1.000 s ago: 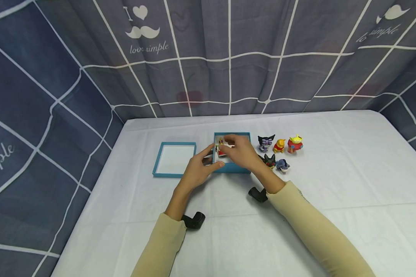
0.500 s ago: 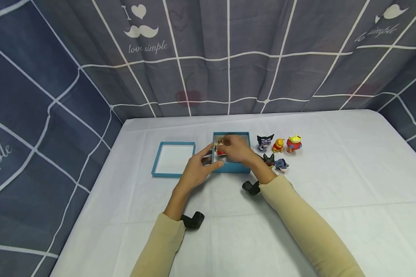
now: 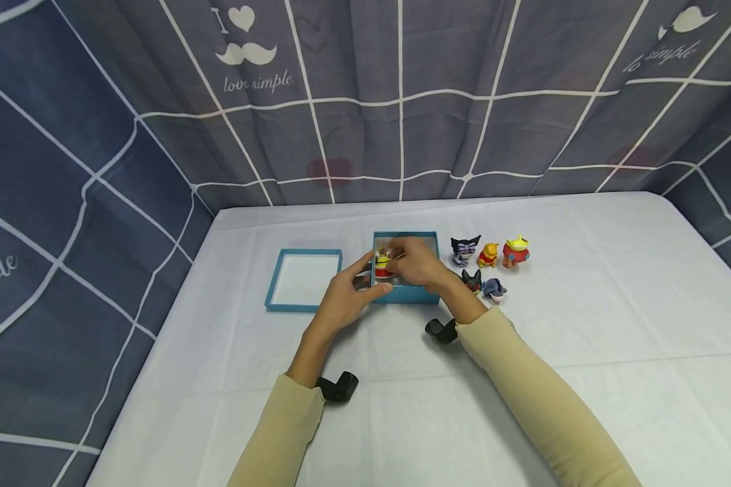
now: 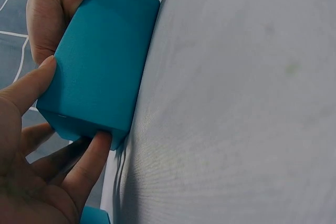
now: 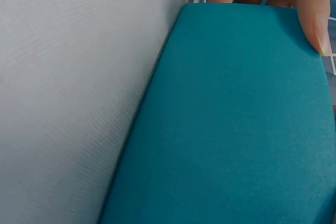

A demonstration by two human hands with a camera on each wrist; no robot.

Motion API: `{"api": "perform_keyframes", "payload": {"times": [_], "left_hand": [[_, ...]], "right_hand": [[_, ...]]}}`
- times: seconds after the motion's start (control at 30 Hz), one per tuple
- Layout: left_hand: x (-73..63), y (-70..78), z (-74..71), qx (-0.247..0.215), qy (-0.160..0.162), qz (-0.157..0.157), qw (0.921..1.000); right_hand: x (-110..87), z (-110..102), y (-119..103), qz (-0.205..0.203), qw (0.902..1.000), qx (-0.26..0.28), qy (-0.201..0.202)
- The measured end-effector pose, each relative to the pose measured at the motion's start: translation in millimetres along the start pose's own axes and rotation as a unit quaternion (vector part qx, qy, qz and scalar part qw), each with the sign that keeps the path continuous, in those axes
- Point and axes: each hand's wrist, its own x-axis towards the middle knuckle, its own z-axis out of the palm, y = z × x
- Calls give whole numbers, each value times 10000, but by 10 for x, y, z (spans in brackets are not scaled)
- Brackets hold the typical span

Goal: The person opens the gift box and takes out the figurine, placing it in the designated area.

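An open blue box (image 3: 409,295) stands on the table. My left hand (image 3: 343,297) grips its left end, with the thumb on the near wall and the other fingers against the side. Reaching in over the near wall, my right hand (image 3: 419,262) pinches a small red and yellow toy figurine (image 3: 383,265) near the box's left end. The fingertips partly cover the figurine. In the left wrist view the thumb and fingers of my left hand (image 4: 47,156) touch the box (image 4: 100,61); the box wall hides the inside. The right wrist view mostly shows the outer wall of the box (image 5: 220,114).
A blue-rimmed box lid (image 3: 303,308) lies left of the box, white inside up. To the right stand several toy figurines: a black and purple one (image 3: 463,251), a yellow bear (image 3: 489,255), a red and yellow one (image 3: 516,251), a black-eared one (image 3: 472,280) and a blue-grey one (image 3: 494,289).
My right hand has shifted slightly left and lower inside the box, and more of the red and yellow figurine shows at the left end. The left hand keeps its grip on the box.
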Motion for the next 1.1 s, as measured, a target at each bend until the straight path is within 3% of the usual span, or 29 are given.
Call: {"api": "perform_keyframes", "payload": {"times": [0.2, 0.47, 0.7, 1.1], "left_hand": [[-9, 4, -6, -53, -38, 44, 10000], [3, 0, -9, -86, -61, 116, 9999], [-1, 9, -9, -47, -65, 71, 9999], [4, -8, -2, -67, -55, 110, 9999]], "right_hand": [[9, 5, 11, -86, 9999, 69, -7], [-14, 10, 6, -41, 9978, 651, -108], [-24, 14, 4, -234, 9996, 114, -62], [4, 19, 47, -234, 9995, 54, -210]]}}
